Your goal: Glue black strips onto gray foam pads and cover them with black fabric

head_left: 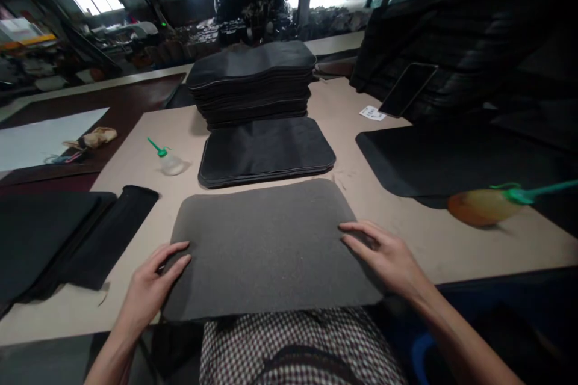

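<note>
**Grey pad held flat at the near table edge**

A grey pad [266, 246] is laid on the table [135, 162] at its near edge, with the near border overhanging towards the lap. The left hand [151, 286] is laid open on the pad's left edge, fingers loosely spread. The right hand [383, 255] is laid flat on the right edge, fingers extended. Nothing is pinched by either hand.

A slip is judged the main risk: because the pad overhangs, uneven pressure from one hand could skew it or tip it off the table. To the right, well apart, an orange squeeze bottle [478, 206] with a green nozzle is seen on its side, blurred. A leak from it could be smeared onto the black sheet [451, 156] just beside it. Its filling cannot be told beyond the orange colour. To the far left of the pad, a clear bottle [169, 159] with a green spout is seen tilted, seemingly almost empty. Beyond the pad a low stack of black pads [266, 150] is set, and behind it a tall stack [253, 81]
</note>
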### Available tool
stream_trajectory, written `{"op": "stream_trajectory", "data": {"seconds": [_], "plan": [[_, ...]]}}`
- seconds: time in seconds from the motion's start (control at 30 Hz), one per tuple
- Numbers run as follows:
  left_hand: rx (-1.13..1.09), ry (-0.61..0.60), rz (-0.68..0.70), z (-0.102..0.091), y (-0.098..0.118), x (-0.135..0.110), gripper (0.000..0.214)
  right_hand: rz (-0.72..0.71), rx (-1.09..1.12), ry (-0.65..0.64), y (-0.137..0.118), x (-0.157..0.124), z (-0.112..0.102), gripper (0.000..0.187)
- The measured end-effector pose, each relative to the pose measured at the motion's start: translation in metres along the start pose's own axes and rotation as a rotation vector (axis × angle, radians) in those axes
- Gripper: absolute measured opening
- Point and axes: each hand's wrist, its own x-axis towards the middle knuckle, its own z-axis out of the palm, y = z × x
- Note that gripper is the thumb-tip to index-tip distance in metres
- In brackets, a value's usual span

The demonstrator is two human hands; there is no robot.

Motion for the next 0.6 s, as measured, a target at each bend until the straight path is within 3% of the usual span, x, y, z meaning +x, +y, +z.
{"op": "stream_trajectory", "data": {"seconds": [0.1, 0.17, 0.4, 0.6], "plan": [[-0.026, 0.001, -0.126, -0.007, 0.006, 0.004, 0.062, 0.089, 0.091, -0.016, -0.009, 0.004, -0.004, 0.038], [-0.015, -0.017, -0.134, -0.009, 0.009, 0.005, 0.067, 0.116, 0.106, -0.042, -0.012, 0.006, -0.007, 0.041], [0.268, -0.076, -0.068, -0.003, 0.015, -0.005, 0.077, -0.099, -0.076, -0.179, -0.002, 0.002, -0.012, 0.036], [0.451, -0.049, -0.083, -0.002, -0.014, 0.004, 0.073, -0.160, -0.074, -0.197, 0.002, 0.005, -0.019, 0.034]]}}
